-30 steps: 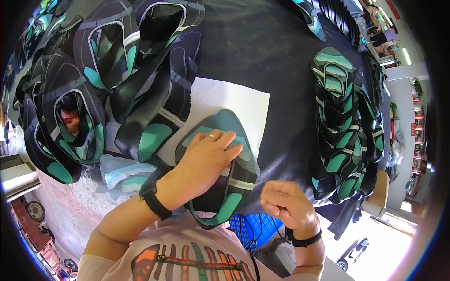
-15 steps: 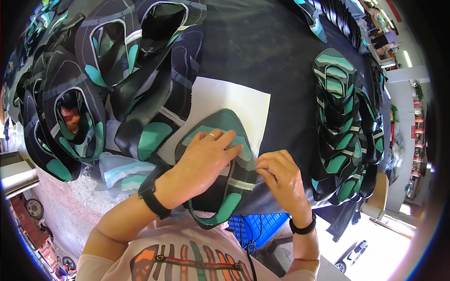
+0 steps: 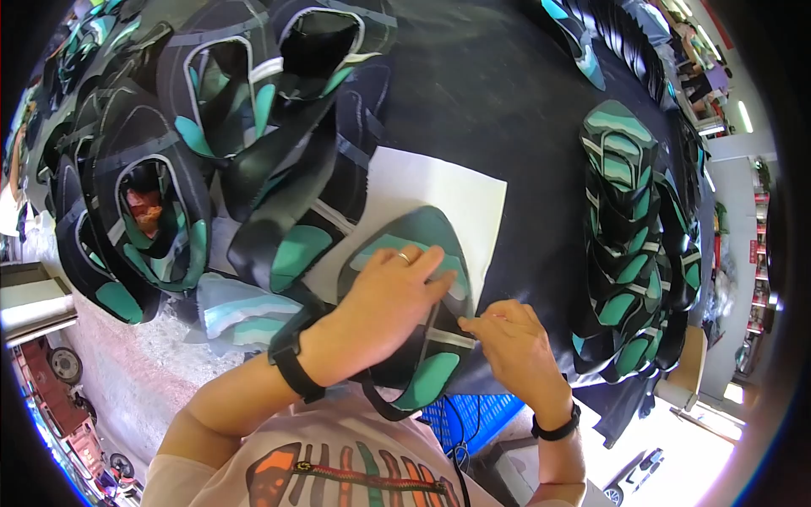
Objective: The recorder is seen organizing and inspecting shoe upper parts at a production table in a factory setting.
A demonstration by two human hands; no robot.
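Observation:
In front of me a shoe upper [image 3: 405, 232], black with green and pale teal bands, lies partly over a white sheet [image 3: 456, 190]. My left hand [image 3: 393, 296], with a ring on one finger, presses onto the upper with bent fingers and keeps hold of it; the thumb is partly hidden. At the upper's right edge, beside its pale strip [image 3: 449, 338], my right hand [image 3: 511, 338] pinches thumb and fingertips together. Any smaller piece between those fingertips is too small to make out. A green toe patch [image 3: 429, 380] shows nearest me.
Many similar uppers [image 3: 156, 220] crowd the left, one with a reddish-orange wad [image 3: 144, 209] inside. Overlapping uppers [image 3: 621, 253] form a row at right. A striped teal piece [image 3: 245, 313] lies near my left forearm. Below the table edge is a blue crate [image 3: 473, 418] with cables.
My right hand has slid along the upper's edge toward me, down to the pale strip, still pinched. My left hand stays on the upper. The whole view has shifted slightly.

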